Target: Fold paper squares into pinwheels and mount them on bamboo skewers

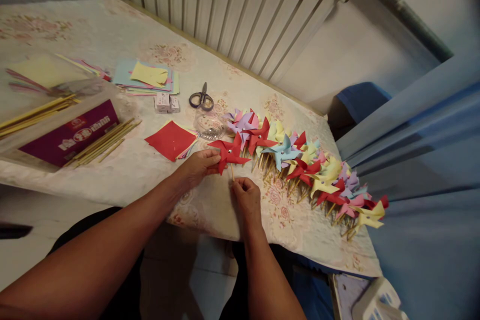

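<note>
Fingers of the left hand [198, 166] pinch the left blade of a red paper pinwheel [229, 153] at centre frame, while the right hand [245, 196] just below is curled shut around the lower end of its thin wooden stick [232, 172]. So the pinwheel sits between the two hands, its paper head above the right fist and to the right of the left fingertips, held just over the near edge of the floral-patterned tablecloth [123, 170]. That stick runs nearly straight up and down in the frame, head toward the top, and the wheel's face is turned up to the camera, a small pin at its hub. Crowding in from the right is a long row of finished paper pinwheels in red, yellow, blue and purple [307, 167], trailing off to the lower right, the nearest one almost touching the held one. Behind, a stack of red paper squares [170, 140], a clear round container [208, 126] and grey-handled scissors [201, 100]. Off to the left lie loose bamboo sticks [103, 142] beside a purple box [71, 135], with pastel paper sheets [148, 77] further up.
</note>
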Tool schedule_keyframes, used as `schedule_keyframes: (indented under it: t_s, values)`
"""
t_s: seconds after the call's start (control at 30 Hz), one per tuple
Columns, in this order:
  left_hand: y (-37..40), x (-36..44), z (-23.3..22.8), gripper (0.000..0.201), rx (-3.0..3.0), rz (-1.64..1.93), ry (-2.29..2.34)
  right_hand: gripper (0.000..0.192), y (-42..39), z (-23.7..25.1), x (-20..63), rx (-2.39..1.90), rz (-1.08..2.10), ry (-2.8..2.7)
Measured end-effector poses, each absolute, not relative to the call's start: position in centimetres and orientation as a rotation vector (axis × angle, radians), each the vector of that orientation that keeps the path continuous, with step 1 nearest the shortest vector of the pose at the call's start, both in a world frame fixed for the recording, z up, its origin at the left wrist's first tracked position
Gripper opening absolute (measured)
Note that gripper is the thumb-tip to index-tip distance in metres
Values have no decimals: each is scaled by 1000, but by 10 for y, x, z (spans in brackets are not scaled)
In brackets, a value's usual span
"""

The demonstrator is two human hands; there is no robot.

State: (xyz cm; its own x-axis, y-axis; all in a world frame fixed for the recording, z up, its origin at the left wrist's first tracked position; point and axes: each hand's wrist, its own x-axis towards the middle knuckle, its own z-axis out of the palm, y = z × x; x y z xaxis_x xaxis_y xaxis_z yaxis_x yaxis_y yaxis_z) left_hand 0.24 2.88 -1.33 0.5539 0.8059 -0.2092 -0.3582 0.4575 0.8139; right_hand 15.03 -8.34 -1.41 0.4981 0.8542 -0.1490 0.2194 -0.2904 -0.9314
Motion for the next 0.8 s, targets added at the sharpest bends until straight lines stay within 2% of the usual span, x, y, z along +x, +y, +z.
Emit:
schedule_keyframes:
  t_s: [0.6,0.8]
  values:
    - [10,6,-16,44,731,585,709,21,-82,-4,146,-1701,781,-820]
    - [-5,17,-15,36,791,565,697,21,-82,1,142,-1612,801,-785]
